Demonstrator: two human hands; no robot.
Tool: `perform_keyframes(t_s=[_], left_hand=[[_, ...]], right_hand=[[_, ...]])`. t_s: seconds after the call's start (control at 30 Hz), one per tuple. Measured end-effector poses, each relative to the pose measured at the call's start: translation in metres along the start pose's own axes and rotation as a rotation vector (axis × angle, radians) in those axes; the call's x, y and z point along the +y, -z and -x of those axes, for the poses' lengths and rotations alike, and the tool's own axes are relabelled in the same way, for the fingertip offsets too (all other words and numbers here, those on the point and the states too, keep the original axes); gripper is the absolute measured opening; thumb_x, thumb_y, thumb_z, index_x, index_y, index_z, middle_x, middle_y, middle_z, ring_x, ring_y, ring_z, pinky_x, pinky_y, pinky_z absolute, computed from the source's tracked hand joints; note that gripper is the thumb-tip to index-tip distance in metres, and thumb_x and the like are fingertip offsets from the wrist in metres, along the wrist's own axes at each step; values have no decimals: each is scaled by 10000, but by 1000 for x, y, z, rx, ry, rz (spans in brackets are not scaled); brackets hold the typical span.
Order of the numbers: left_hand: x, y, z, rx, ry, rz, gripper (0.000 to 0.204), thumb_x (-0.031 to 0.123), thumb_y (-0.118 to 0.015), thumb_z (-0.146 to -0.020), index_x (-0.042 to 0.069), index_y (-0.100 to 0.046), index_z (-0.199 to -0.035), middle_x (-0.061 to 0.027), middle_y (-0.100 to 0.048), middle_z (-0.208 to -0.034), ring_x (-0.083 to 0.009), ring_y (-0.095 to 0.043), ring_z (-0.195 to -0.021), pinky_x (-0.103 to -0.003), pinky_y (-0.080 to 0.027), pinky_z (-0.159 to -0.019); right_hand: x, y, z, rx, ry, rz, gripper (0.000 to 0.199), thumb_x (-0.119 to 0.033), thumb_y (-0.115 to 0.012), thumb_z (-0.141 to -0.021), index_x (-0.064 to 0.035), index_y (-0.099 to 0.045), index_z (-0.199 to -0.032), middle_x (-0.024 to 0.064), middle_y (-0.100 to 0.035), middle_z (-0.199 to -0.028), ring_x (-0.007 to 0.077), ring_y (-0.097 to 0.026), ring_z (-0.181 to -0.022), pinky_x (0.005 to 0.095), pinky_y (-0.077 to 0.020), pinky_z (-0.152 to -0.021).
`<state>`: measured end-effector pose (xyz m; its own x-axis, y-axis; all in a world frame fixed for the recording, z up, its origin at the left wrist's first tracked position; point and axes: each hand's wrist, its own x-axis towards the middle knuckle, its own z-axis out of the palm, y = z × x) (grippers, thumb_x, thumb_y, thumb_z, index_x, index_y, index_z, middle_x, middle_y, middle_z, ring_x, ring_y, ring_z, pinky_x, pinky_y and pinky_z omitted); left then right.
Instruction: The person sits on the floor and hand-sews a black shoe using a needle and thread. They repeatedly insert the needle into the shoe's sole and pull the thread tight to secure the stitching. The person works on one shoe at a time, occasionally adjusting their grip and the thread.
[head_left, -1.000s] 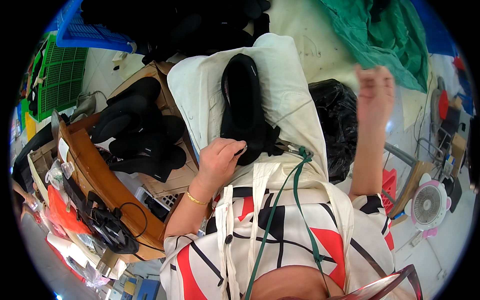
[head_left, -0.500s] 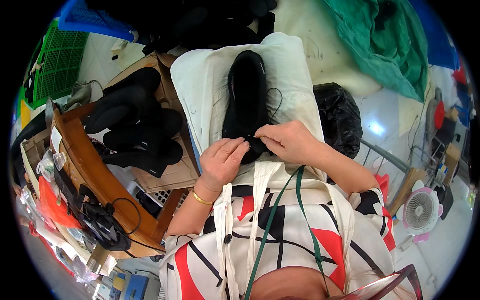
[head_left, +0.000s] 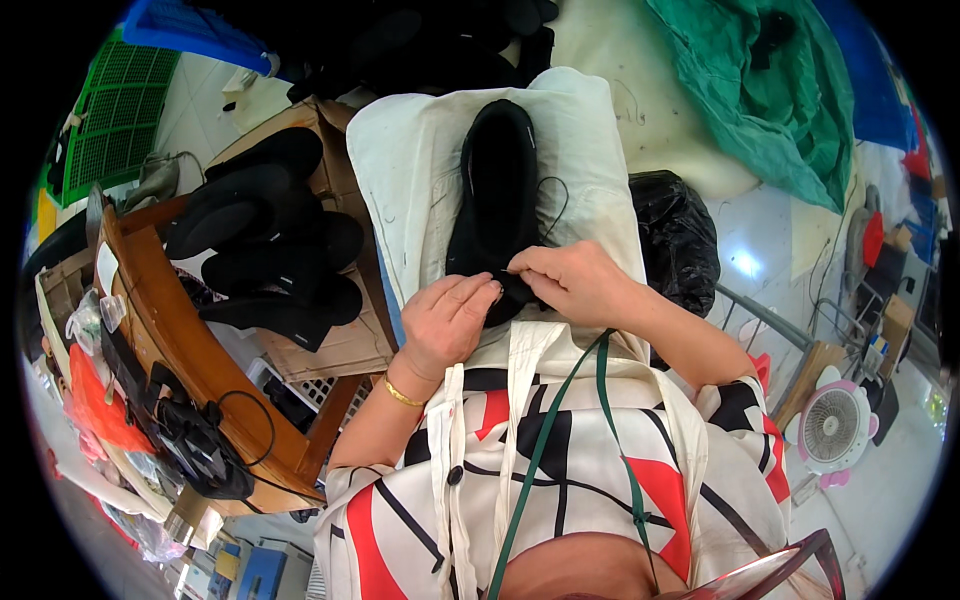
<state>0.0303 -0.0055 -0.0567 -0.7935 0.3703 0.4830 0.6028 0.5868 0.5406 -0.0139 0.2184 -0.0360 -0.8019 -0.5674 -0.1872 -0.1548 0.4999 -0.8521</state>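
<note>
On the left, a heap of black slip-on shoes [head_left: 265,240] lies over a cardboard box [head_left: 375,335]; their rounded, slightly sagging outlines suggest light, pliable uppers.

In the middle, the black shoe [head_left: 495,225] being worked on rests on a white cloth pad [head_left: 590,140] over the person's lap, its long opening facing up and its toe end, as it seems, nearest the body. The left hand [head_left: 442,315] is at the left side of that end, fingers curled together with the tips pressed on the upper; the thumb is mostly hidden, but the hand appears to pinch the material. The shoe looks light and soft, with a matt surface unlikely to slip; the upper probably gives under pressure, so the toe end is a sensible place to steady it, while the thin collar would likely fold if squeezed.

Just beside it, the right hand [head_left: 570,285] brings thumb and forefinger together over the toe, closed on something too thin to make out, probably a needle. A loop of dark thread [head_left: 566,195] lies on the pad above this hand; it looks fine and easily tangled.

Farther right is a black plastic bag [head_left: 675,240].
</note>
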Motion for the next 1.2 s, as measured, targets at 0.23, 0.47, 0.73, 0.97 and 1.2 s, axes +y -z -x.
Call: perform_keyframes(t_s=[0.23,0.47,0.73,0.97,1.2], left_hand=[[2,-2,0,2,27,56,243,20,-739,-726,37,-694,-965,-104,-719,-937,-256,-677,-751,-327,-565,-633],[2,-2,1,-11,15,37,245,7,-735,-717,35,-709,-959,-109,-703,-926,-261,-673,-740,-335,-564,-621],[2,-5,6,44,20,96,258,-20,-730,-715,36,-712,-966,-85,-639,-866,-260,-658,-712,-337,-536,-562],[1,0,0,-16,98,78,321,-31,-735,-653,71,-695,-956,-71,-629,-862,-259,-627,-703,-345,-508,-575],[2,4,-6,-78,208,126,354,-39,-766,-619,70,-683,-946,-70,-640,-863,-272,-619,-732,-353,-503,-595]], right_hand=[[-3,-9,-7,-77,-149,-98,127,-148,-591,-969,-53,-572,-1052,170,-659,-812,372,-647,-727,402,-504,-635],[-15,-4,-27,-72,-78,5,103,-142,-609,-937,-78,-565,-1006,137,-637,-801,353,-639,-733,432,-481,-614],[-14,-3,-42,-83,133,170,104,-160,-680,-870,-81,-615,-852,87,-569,-867,307,-595,-684,392,-495,-614],[-4,8,-50,-2,-300,-906,182,-270,-523,-1045,-89,-542,-1029,38,-643,-861,88,-595,-567,201,-445,-449],[21,121,-37,638,200,-1048,174,-212,-505,-1043,-39,-525,-1032,105,-636,-756,217,-637,-687,474,-555,-902]])
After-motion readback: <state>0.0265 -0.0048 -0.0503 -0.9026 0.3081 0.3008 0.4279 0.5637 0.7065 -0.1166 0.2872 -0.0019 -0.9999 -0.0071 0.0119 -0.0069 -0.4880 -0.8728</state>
